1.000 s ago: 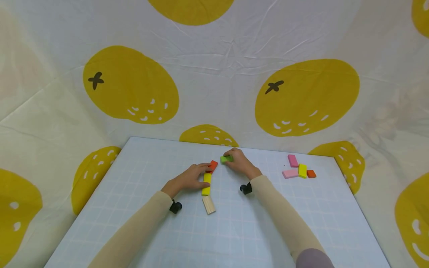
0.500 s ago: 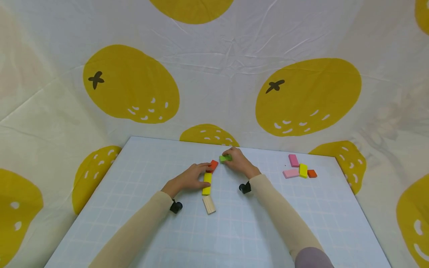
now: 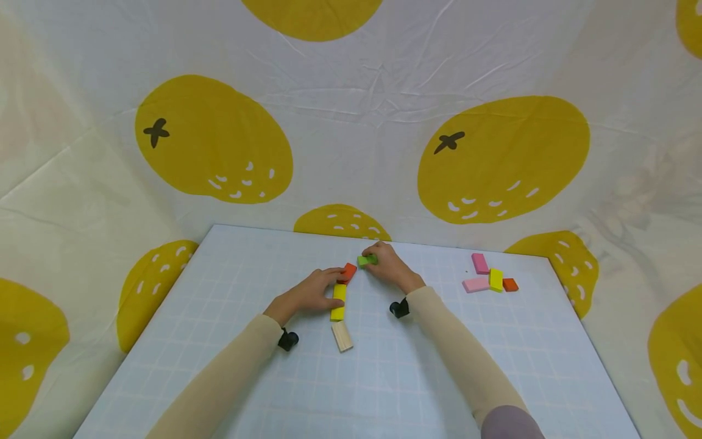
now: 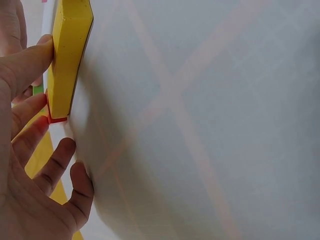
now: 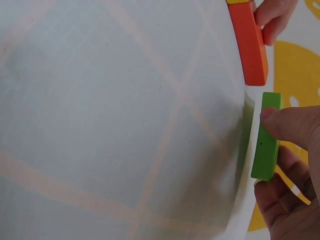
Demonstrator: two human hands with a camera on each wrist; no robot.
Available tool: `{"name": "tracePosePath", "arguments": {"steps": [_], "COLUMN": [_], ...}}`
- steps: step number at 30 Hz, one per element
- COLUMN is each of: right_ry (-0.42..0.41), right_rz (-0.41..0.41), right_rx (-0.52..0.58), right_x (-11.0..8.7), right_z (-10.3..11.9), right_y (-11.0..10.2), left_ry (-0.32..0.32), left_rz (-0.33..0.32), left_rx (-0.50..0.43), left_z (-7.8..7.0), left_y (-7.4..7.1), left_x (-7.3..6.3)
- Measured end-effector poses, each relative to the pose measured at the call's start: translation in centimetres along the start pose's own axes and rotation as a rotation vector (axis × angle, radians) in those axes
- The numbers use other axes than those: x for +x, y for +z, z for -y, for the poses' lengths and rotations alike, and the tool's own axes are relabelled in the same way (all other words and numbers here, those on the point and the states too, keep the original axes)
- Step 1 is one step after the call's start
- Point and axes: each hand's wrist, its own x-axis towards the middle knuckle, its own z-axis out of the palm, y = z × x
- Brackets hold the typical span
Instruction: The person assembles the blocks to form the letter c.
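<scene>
My right hand pinches a small green block between thumb and fingers, just past the far end of a row of blocks. In the right wrist view a narrow gap separates it from the red block. My left hand lies along the row's left side. Its thumb touches the yellow block, and its fingertips reach the red block, partly covering it. The red block stands at an angle to the yellow one. A plain wooden block forms the near end of the row.
At the right of the table lie a dark pink block, a light pink block, a yellow block and an orange block. A fruit-patterned cloth rises behind the table's far edge.
My right hand has shifted slightly left with the green block, bringing it closer to the red block. The left hand and the row of blocks have stayed in place.
</scene>
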Motion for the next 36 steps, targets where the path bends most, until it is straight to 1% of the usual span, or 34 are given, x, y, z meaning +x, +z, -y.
{"name": "tracePosePath", "arguments": {"steps": [10,19,28,36], "right_ry": [-0.015,-0.024,-0.020,-0.016], "right_rz": [-0.002,0.006,0.014,0.018], "right_rx": [-0.029,-0.036,-0.038,-0.048], "right_x": [0.02,-0.15,0.06,0.30], "right_z": [0.03,0.25,0.36,0.25], "right_y": [0.01,-0.19,-0.10,0.31], "left_ry": [-0.007,-0.006,-0.020,-0.032], "left_rz": [0.001,-0.002,-0.003,0.013], "left_rx": [-0.013,-0.008,-0.015,-0.010], "left_z": [-0.35,-0.23,-0.13,0.04], "left_y": [-0.14,-0.10,-0.08,0.03], "left_x": [-0.17,-0.19,-0.16,0.04]}}
